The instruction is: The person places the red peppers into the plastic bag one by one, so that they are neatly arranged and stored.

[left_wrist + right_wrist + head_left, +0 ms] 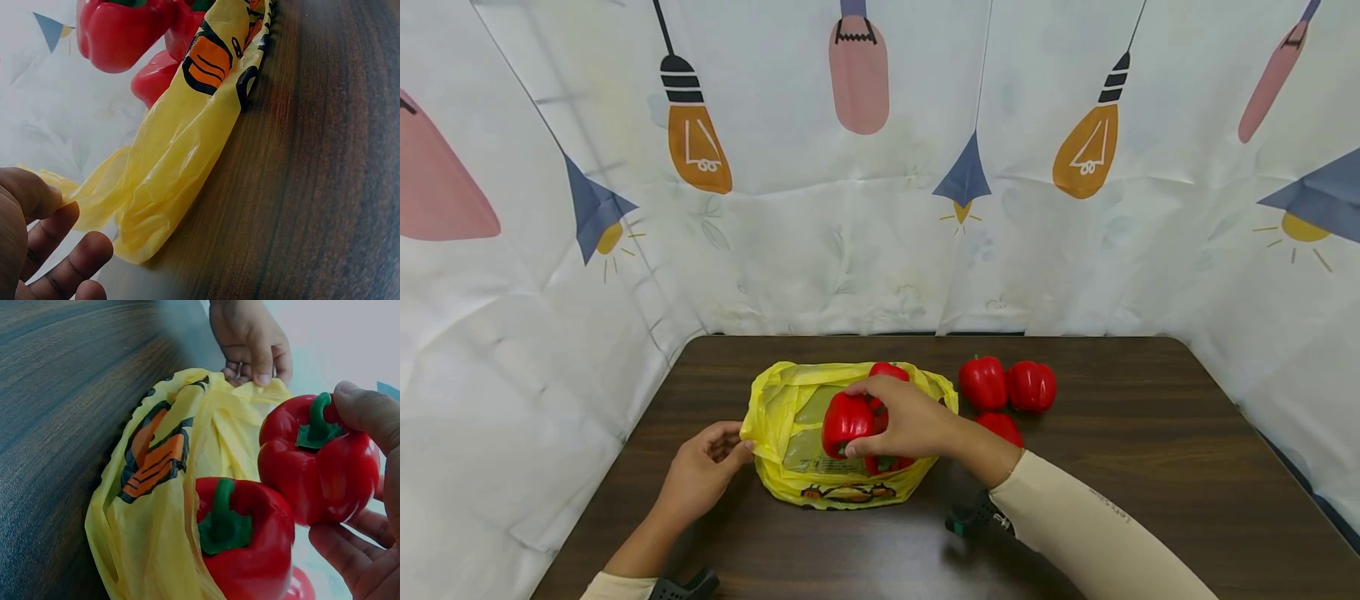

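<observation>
- Dark wood-grain table (1150, 500), set in a booth of white cloth backdrop (880, 250) printed with orange bulbs, pink shapes and blue cones.
- Yellow plastic bag (790, 417): thin, crinkled, lying on the table left of centre, its mouth held open; an orange-and-black print shows on its near side.
- Held red pepper (846, 423): glossy, with a green stem, poised over the mouth of the bag, above the peppers inside.
- Right hand (910, 421): reaches in from the right in a beige sleeve (1090, 533), thumb and fingers curled round the held red pepper.
- Left hand (700, 475): at the bag's left edge, thumb and fingers pinching the plastic rim and drawing it outward.
- Peppers in the bag (887, 371): at least two red ones show, one at the far rim, another low under the right hand.
- Loose peppers (1007, 385): three red ones on the table just right of the bag, two side by side and a third nearer, partly hidden by the right wrist.
- Right wrist view only: the green stem of the held pepper (319, 465), and a second pepper (247, 547) nested in the bag directly below it.
- Left wrist view only: the stretched strip of yellow plastic (94, 194) running from the fingers (37, 194) to the bag.
</observation>
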Tool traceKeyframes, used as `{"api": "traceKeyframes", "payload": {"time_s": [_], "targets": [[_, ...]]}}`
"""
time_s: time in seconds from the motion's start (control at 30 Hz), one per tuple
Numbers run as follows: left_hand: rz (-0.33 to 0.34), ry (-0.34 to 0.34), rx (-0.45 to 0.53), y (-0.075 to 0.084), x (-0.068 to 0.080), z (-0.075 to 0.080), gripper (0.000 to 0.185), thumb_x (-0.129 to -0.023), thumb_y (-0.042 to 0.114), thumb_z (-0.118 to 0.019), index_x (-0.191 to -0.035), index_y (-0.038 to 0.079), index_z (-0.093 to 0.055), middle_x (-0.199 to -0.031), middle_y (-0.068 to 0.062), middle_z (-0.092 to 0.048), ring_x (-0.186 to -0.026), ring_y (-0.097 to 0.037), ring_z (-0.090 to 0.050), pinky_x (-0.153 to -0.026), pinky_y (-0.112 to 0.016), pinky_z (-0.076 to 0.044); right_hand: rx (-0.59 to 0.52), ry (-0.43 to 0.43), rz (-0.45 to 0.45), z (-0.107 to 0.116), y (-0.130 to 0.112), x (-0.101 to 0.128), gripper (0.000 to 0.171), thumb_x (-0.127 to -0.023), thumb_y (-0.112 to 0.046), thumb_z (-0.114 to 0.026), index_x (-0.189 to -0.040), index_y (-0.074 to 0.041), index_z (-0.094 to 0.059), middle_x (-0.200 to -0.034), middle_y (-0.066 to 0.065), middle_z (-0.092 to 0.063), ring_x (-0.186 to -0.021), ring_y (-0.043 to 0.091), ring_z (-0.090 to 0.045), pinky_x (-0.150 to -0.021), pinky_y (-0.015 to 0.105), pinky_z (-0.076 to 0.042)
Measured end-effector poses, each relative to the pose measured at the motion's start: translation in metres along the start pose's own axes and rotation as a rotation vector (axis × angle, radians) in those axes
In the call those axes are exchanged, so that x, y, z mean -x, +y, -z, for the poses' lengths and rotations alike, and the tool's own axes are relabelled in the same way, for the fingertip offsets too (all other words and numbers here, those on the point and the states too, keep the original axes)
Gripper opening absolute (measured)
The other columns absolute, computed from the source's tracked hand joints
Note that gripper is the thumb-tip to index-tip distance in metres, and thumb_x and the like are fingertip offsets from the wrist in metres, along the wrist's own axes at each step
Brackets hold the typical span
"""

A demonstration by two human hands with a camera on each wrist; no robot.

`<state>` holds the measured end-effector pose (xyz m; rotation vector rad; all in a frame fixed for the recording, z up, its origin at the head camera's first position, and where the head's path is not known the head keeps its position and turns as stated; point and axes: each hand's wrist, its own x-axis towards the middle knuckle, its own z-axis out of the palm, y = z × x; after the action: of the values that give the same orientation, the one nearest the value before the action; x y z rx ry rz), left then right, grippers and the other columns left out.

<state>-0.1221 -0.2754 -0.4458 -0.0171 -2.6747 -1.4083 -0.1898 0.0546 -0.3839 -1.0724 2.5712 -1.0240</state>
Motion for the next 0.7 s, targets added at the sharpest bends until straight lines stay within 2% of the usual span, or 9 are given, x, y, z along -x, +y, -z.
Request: {"api": "traceKeyframes", "payload": {"time_s": [0.7], "targets": [[0.016, 0.0, 0.016, 0.001, 0.001, 0.001, 0.031, -0.101, 0.018, -0.069, -0.123, -0.002, -0.065, -0.104, -0.01, -0.071, -0.088, -0.016, -0.07, -0.074, -0.024, -0.055, 0.115, -0.001, 0.034, -0.017, -0.004, -0.01, 0.073, -0.082, -0.052, -0.084, -0.142, -0.019, -0.057, -0.134, -0.006, -0.059, -0.121, 0.012, -0.054, -0.094, 0.034, -0.052]]}}
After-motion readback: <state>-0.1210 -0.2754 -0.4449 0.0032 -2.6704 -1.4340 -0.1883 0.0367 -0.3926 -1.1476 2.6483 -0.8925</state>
